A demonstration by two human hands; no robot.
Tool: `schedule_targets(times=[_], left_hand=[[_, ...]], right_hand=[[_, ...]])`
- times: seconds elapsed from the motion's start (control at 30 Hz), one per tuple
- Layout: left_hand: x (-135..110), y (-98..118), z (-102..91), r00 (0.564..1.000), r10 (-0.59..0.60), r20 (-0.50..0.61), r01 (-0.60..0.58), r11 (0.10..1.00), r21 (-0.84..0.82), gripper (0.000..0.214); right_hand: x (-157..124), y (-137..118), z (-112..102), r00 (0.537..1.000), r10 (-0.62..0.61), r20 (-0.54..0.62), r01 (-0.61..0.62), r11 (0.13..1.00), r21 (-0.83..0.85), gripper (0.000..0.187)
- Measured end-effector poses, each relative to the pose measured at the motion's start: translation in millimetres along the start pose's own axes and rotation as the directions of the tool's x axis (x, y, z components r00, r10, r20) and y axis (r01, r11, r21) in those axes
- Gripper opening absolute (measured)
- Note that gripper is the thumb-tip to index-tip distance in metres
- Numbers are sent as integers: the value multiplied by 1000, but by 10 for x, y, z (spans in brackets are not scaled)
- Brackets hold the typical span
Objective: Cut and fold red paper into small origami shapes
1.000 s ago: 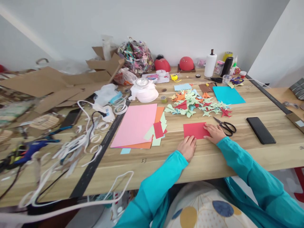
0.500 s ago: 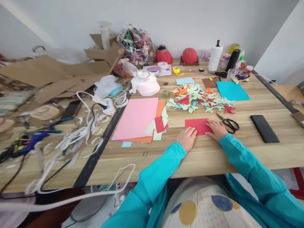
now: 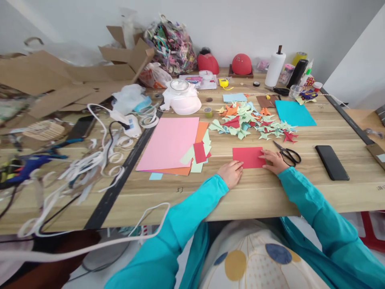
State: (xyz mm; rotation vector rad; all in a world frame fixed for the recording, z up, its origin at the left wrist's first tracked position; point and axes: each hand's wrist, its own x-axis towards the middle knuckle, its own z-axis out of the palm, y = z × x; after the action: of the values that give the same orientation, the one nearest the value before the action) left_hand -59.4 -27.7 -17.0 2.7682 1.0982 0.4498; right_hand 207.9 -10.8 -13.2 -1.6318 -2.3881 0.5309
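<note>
A red sheet of paper [image 3: 248, 157] lies flat on the wooden table in front of me. At its lower left corner rests my left hand [image 3: 231, 174], fingers stretched out with the tips at the paper's edge. My right hand [image 3: 274, 161] is at the right edge, fingers spread, some tips touching the paper. Neither hand is closed around anything. Black-handled scissors [image 3: 289, 155] lie just beyond the right hand. Behind the sheet is a pile of folded paper figures [image 3: 240, 122] in green, red, orange and blue.
Left of the hands lie pink paper sheets [image 3: 171, 140] with small cut pieces on top. A black phone [image 3: 332, 162] is at the right, a turquoise sheet [image 3: 295, 113] behind it. White cables [image 3: 87, 160], tools and cardboard [image 3: 81, 80] crowd the left side.
The view has shifted slightly. My left hand has drawn back a little to the left, from on top of the red paper to its edge. The paper stays flat.
</note>
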Motion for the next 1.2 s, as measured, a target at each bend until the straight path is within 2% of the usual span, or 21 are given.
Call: schedule_targets(times=[0.17,0.3,0.4,0.43,0.53,0.6,0.77,1.03,1.2], left_hand=[[-149,-273,-97,991,124,52,-122,992,-33,35],[-143,-346,-113,980,170,100,-168,985,-26,36],[-36,-256,-141,987,111,114,-114,993,22,33],[13,-208,-160,989,84,124,-90,995,44,32],[152,-66,-227,984,44,171,-67,989,132,31],[210,1,-262,977,55,206,-90,982,168,32],[228,83,-256,972,67,225,-117,969,217,40],[269,180,-189,991,20,134,-49,974,220,39],[360,244,-152,992,1,123,-33,965,261,37]], right_hand=[[2,166,-55,995,-57,77,54,998,43,41],[-24,227,-106,988,-137,68,130,986,104,37],[-60,14,-56,984,-128,-127,133,990,38,41],[-68,-98,-17,979,-138,-149,138,990,-10,42],[-61,-423,127,968,-226,-109,205,963,-178,42],[-28,-542,206,969,-223,-105,193,951,-240,36],[77,-534,252,960,-260,-104,218,927,-305,32],[108,-643,229,949,-301,-95,246,893,-375,32],[107,-694,279,930,-319,-184,223,886,-407,31]])
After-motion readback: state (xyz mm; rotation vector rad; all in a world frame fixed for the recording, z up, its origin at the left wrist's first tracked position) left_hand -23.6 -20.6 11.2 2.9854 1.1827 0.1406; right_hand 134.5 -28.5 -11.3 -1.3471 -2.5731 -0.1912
